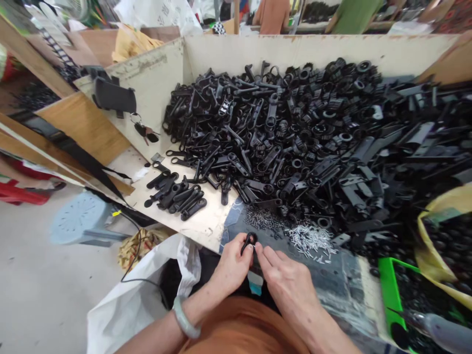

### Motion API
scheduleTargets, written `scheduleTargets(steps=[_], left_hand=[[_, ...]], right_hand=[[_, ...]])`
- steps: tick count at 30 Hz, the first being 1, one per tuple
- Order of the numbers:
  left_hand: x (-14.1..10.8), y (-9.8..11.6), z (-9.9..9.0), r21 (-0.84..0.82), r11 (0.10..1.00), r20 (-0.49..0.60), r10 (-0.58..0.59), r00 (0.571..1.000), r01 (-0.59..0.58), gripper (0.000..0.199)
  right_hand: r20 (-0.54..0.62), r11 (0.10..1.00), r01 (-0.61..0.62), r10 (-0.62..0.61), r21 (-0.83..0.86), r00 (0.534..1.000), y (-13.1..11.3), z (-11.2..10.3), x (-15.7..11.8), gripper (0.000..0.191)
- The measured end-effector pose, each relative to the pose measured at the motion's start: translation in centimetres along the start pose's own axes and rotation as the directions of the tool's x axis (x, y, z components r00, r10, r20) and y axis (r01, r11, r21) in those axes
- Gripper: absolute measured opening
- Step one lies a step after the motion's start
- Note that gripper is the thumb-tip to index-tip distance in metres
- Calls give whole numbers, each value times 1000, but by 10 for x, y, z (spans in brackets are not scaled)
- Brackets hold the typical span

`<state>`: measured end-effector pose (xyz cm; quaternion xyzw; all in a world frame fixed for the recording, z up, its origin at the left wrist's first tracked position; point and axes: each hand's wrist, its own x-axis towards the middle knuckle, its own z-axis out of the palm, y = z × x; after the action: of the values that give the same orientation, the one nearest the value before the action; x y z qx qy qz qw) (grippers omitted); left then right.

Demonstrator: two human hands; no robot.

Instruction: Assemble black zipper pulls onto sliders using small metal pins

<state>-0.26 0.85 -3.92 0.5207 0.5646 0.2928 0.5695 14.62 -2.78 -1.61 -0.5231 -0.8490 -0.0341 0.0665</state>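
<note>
The part (245,242), likely light, stiff, best edge-held, is pinched by the left hand (233,263); the right hand's (286,273) grip is unclear.

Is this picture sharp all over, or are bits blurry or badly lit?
Head view: light looks soft, without strong glare; the black pile merges into dark clumps, while the pale pins stand out; the left hand and right hand look fairly clear; the stool looks smeared.
</note>
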Motion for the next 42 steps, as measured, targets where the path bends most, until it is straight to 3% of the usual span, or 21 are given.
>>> scheduleTargets(steps=[4, 7, 9, 12, 14, 17, 34, 42], left_hand=[[-3, 6, -5, 173, 980, 54, 92, 994, -100, 18], [4, 8, -15, 159, 980, -27, 124, 992, -119, 21], [9, 9, -21, 30, 997, -63, 66, 996, -64, 27], [10, 14, -25, -249, 964, 70, -78, 994, 93, 44], [5, 18, -22, -349, 926, 155, -96, 983, 145, 51], [-3, 20, -15, -391, 907, 195, -81, 977, 153, 52], [-5, 7, -4, -446, 869, 211, -133, 968, 217, 55], [-3, -9, 1, -338, 922, 136, -154, 979, 192, 28]], right_hand=[[109, 998, -26, 32, -50, 994, -8, -17, 11, 28], [89, 997, -73, 70, 23, 994, -1, -26, 8, 26], [7, 986, -129, 129, 104, 992, 6, -30, 1, 31], [-92, 935, -211, 245, 285, 965, 15, -34, -6, 34], [-117, 898, -207, 271, 389, 955, 17, -33, -4, 34], [-132, 878, -163, 246, 449, 960, 16, -26, 2, 36], [-79, 944, -148, 178, 295, 981, 8, -5, -1, 35], [0, 955, -145, 150, 258, 989, 7, -3, 2, 31]])
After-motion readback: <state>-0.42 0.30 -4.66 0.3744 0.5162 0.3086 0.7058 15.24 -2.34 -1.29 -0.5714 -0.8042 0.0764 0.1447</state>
